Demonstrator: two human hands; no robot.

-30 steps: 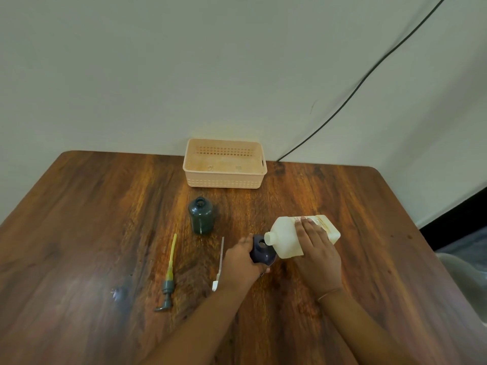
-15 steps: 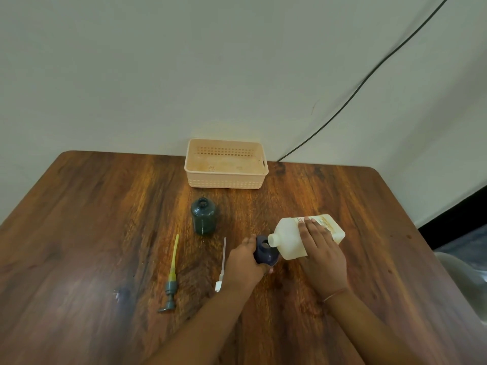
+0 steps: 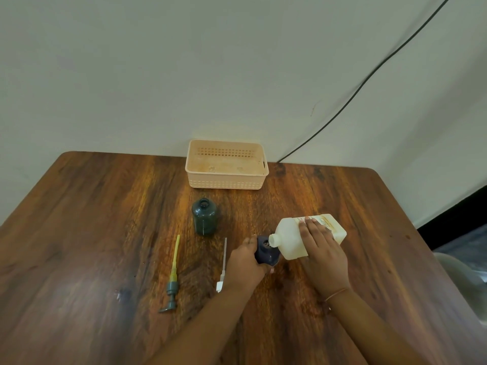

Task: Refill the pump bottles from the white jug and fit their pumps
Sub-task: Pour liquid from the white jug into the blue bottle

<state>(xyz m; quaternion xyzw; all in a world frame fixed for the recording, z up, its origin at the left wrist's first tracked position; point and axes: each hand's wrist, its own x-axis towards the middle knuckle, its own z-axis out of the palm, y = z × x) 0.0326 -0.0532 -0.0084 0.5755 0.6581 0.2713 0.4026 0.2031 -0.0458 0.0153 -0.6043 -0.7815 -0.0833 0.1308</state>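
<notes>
My right hand [image 3: 324, 251] grips the white jug [image 3: 291, 239], tipped on its side with its spout over the mouth of a dark blue bottle [image 3: 266, 252]. My left hand [image 3: 243, 264] holds that blue bottle upright on the wooden table [image 3: 105, 219]. A dark green bottle [image 3: 204, 216] stands open, without a pump, farther back. Two pumps lie on the table: a grey one with a yellow tube [image 3: 172, 277] at the left, and a white one with a clear tube [image 3: 222, 270] just beside my left hand.
A peach plastic basket [image 3: 226, 181] sits at the table's far edge against the wall. A black cable [image 3: 369, 77] runs up the wall behind it. A pale object [image 3: 463, 280] shows past the table's right edge.
The jug's spout has dipped lower, right onto the blue bottle's mouth. Both hands keep their hold, and the view has shifted slightly.
</notes>
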